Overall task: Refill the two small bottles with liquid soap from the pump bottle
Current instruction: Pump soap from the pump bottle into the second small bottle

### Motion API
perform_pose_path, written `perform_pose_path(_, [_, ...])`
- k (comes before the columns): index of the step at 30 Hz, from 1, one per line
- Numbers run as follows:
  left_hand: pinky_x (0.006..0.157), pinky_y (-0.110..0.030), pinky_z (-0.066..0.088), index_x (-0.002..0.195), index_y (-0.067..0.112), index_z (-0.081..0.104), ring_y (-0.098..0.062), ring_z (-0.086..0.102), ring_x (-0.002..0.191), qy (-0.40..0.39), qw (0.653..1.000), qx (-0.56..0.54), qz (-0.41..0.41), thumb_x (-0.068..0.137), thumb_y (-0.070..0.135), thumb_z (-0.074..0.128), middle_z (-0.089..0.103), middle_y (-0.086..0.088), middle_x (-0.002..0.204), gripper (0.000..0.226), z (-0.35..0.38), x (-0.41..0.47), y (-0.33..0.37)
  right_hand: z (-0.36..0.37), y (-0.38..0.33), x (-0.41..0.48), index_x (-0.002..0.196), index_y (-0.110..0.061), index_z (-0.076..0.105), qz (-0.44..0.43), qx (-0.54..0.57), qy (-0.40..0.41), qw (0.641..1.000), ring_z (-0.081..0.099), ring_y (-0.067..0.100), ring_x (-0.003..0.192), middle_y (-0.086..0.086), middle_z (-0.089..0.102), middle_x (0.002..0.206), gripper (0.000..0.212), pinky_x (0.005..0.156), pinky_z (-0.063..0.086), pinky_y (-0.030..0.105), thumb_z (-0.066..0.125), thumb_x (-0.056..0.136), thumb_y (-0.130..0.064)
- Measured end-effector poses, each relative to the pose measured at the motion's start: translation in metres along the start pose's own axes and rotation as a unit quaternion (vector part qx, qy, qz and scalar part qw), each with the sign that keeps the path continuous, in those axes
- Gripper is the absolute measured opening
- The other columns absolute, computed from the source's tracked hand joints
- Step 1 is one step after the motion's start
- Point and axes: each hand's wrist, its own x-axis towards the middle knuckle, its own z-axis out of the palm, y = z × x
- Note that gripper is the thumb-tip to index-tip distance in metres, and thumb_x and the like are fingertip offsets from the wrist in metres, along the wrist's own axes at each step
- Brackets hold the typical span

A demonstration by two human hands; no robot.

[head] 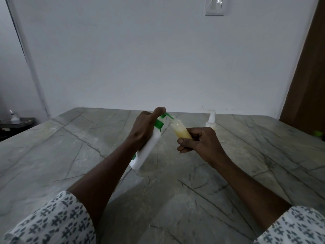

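Head view | left hand (144, 128) grips the tilted pump bottle (149, 148), one finger on top, axis 7-to-1 o'clock | right hand (201, 142) curls round the small bottle (180, 130), partly filled, mouth at 11 o'clock meeting the spout (169, 117) | second small bottle (211, 121) stands on the table (70, 155), 1 o'clock of right hand

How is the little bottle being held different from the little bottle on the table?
The held bottle is tilted in the right hand; the table bottle stands upright. The held bottle has no top on; the table bottle wears a white top. Both hold yellowish liquid.
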Motion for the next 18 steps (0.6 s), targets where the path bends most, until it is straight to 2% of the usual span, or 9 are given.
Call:
perform_pose_path(5, [0.068, -0.039, 0.045, 0.071, 0.013, 0.070, -0.027, 0.058, 0.063, 0.022, 1.000, 0.004, 0.009, 0.077, 0.055, 0.049, 0.070, -0.018, 0.074, 0.048, 0.0016, 0.0010, -0.0008, 0.0012, 0.0026, -0.0006, 0.117, 0.001, 0.065, -0.003, -0.015, -0.010, 1.000, 0.074, 0.031, 0.070, 0.018, 0.075, 0.082, 0.041, 0.071, 0.062, 0.044, 0.076, 0.078, -0.005])
perform_pose_path(9, [0.073, -0.047, 0.051, 0.071, 0.018, 0.072, -0.028, 0.062, 0.066, 0.016, 1.000, 0.001, 0.017, 0.073, 0.067, 0.047, 0.070, -0.012, 0.071, 0.055, 0.0000, 0.0026, -0.0036, 0.0015, 0.0016, -0.0008, 0.116, 0.002, 0.066, -0.007, -0.008, -0.008, 1.000, 0.074, 0.031, 0.070, 0.017, 0.075, 0.080, 0.039, 0.070, 0.061, 0.045, 0.076, 0.079, -0.004])
perform_pose_path(13, [0.073, -0.042, 0.051, 0.062, 0.021, 0.073, -0.022, 0.062, 0.060, 0.013, 1.000, 0.001, 0.017, 0.072, 0.078, 0.049, 0.069, -0.006, 0.062, 0.063, 0.0000, 0.0013, -0.0031, 0.0009, -0.0012, 0.0010, 0.118, 0.006, 0.064, -0.006, 0.005, 0.004, 1.000, 0.074, 0.031, 0.070, 0.019, 0.074, 0.082, 0.040, 0.071, 0.061, 0.045, 0.075, 0.079, -0.002])
perform_pose_path(16, [0.073, -0.042, 0.051, 0.060, 0.020, 0.068, -0.022, 0.062, 0.060, -0.010, 1.000, 0.006, 0.004, 0.068, 0.091, 0.040, 0.067, -0.004, 0.061, 0.077, -0.0005, 0.0011, -0.0011, -0.0002, -0.0022, 0.0011, 0.117, 0.007, 0.065, -0.007, 0.009, 0.004, 1.000, 0.074, 0.032, 0.070, 0.020, 0.074, 0.082, 0.039, 0.071, 0.061, 0.045, 0.074, 0.080, -0.001])
perform_pose_path(18, [0.076, -0.044, 0.053, 0.063, 0.018, 0.068, -0.023, 0.063, 0.061, -0.017, 1.000, 0.014, -0.004, 0.068, 0.093, 0.037, 0.067, -0.006, 0.063, 0.081, -0.0006, 0.0012, -0.0006, -0.0008, -0.0017, 0.0007, 0.116, 0.006, 0.065, -0.005, 0.006, 0.006, 1.000, 0.074, 0.032, 0.070, 0.019, 0.074, 0.081, 0.038, 0.071, 0.061, 0.046, 0.074, 0.079, -0.001])
